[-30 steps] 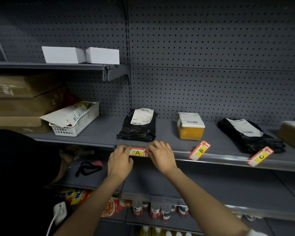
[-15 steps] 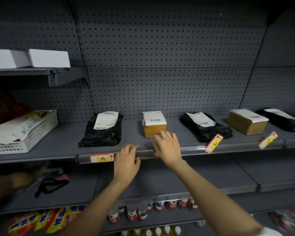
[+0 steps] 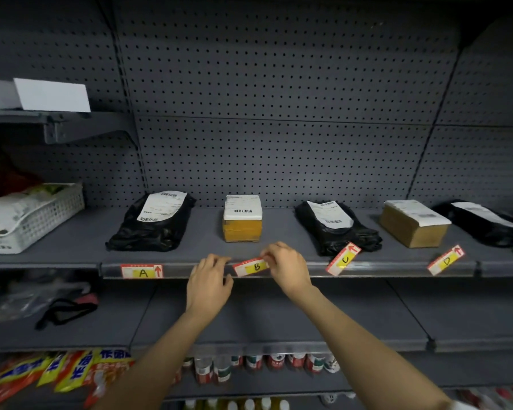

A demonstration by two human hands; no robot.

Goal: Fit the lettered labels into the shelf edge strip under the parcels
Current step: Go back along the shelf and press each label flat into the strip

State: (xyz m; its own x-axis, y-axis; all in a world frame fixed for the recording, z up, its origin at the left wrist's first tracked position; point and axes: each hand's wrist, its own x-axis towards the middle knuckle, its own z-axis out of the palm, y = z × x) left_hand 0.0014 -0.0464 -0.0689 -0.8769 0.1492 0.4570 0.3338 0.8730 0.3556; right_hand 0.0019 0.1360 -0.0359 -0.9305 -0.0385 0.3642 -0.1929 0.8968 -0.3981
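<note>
I see both forearms reaching up and forward from the bottom of the view to the front edge of the parcel shelf. My right hand [image 3: 288, 267] is raised a little higher than the left, wrist bent, knuckles toward me, its fingertips pinched on the right end of label B [image 3: 251, 267]. The label sits against the edge strip [image 3: 382, 266], slightly tilted, its right end higher than its left, directly below the yellow box [image 3: 243, 221]. I cannot tell whether its lower edge is already seated in the strip.

My left hand [image 3: 209, 281] is just left of the label, palm down, fingers curled loosely toward the strip. Its fingertips are at the strip near the label's left end, but it grips nothing that I can make out; whether it touches the label I cannot tell.

Label A [image 3: 142, 271] sits flat and level in the strip, under the left black bag [image 3: 151, 223]. Label C [image 3: 343, 258] leans diagonally at the strip in front of the second black bag [image 3: 335, 226]. Label D [image 3: 445, 260] leans the same way, to the right below the brown box [image 3: 413, 223].
</note>
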